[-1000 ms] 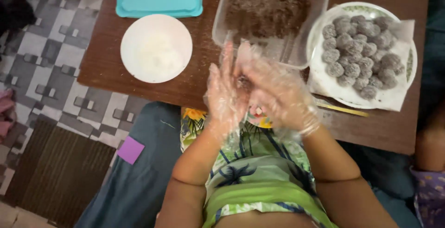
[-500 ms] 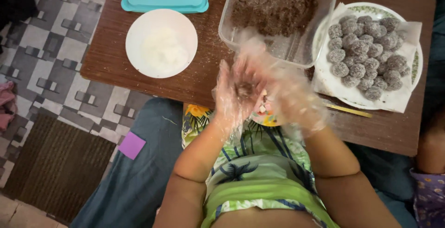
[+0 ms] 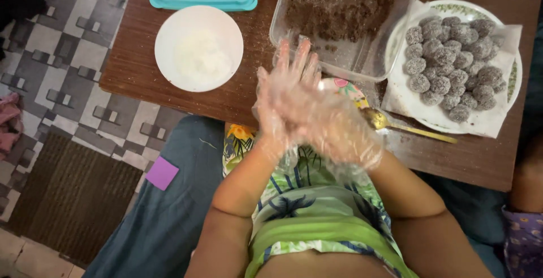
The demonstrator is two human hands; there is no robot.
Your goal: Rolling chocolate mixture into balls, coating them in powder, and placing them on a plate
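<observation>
Crinkly plastic-gloved left hand (image 3: 285,94) and right hand (image 3: 339,128) pressed together

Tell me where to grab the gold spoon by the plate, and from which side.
Grip the spoon by its thin handle, coming from above at the near table edge. It lies flat on the table, handle running right along the plate rim and free. Its bowl sits close beside the gloved right hand, so that end is crowded.
</observation>
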